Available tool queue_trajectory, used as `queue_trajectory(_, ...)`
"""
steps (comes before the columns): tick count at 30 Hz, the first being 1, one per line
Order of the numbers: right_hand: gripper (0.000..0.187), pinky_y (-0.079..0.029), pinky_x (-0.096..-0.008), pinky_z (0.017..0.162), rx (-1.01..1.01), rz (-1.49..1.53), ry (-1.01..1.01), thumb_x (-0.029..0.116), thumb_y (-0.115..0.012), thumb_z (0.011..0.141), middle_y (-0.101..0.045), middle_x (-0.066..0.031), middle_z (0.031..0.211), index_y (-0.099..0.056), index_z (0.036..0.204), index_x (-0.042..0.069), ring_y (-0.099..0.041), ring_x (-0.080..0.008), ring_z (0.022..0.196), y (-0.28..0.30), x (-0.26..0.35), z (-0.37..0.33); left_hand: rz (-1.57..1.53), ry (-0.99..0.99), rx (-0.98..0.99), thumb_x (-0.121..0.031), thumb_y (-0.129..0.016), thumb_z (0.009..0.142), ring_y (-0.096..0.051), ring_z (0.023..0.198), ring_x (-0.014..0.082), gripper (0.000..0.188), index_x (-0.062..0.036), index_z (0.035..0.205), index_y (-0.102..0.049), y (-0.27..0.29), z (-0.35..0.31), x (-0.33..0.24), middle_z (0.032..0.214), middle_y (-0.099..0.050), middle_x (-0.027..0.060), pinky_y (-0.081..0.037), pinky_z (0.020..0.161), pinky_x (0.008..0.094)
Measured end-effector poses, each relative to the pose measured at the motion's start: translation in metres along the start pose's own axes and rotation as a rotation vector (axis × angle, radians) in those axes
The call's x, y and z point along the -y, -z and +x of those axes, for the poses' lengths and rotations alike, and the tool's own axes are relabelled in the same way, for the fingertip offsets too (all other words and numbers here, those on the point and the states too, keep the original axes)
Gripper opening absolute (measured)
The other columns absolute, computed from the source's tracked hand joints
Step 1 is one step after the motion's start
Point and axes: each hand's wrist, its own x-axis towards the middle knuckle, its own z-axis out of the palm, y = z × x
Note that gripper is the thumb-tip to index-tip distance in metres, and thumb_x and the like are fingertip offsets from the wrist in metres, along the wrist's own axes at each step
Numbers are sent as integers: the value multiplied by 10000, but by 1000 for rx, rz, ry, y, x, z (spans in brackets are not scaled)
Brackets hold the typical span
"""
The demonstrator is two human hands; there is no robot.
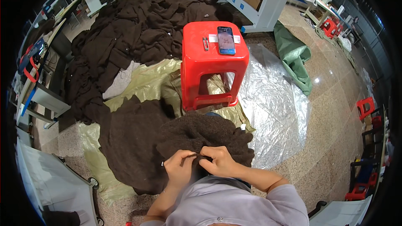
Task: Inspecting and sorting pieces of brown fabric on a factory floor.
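Note:
A dark brown knitted garment [205, 132] lies bunched across my lap, and part of it spreads leftward over the floor covering. My left hand [179, 168] pinches its near edge between thumb and fingers. Close beside it, my right hand [217, 161] grips the same edge, the two sets of fingertips almost meeting. Whether something small is held between the fingertips is too fine to make out. Ahead of me stands a red plastic stool [194, 65]. On its top lie a phone [226, 40] with a lit screen and small thread snips [205, 44].
A large heap of dark brown garments [138, 25] fills the far left. Yellowish sheeting [155, 79] and clear plastic film [272, 109] cover the floor. Green sheeting [291, 54] lies at right, near a white machine table [255, 8]. A wheeled white cart [58, 180] stands near left.

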Motion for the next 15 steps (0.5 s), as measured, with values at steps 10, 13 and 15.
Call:
queue_trajectory(10,212,-476,-397,536,-220,-361,211,-36,-664,709,-513,-120,758,-558,880,28,-589,-319,635,-5,-7,5,69,13,185,73,-625,861,-610,795,97,198,51,1050,-681,-1,4,28,912,-686,49,-480,690,237)
queue_trajectory(13,261,-502,-389,583,-225,-304,136,-55,-656,699,-574,-133,777,-618,948,13,-625,-322,693,7,-16,5,243,123,189,62,-683,803,-650,791,196,191,36,992,-702,15,-4,42,861,-686,114,-500,732,277)
queue_trajectory(15,196,-513,-317,652,-278,-241,40,-14,-665,759,-591,-115,797,-633,950,15,-640,-262,717,20,-26,6,4,426,4,39,-718,819,-637,794,105,124,28,942,-722,34,2,33,856,-700,33,-495,730,225)
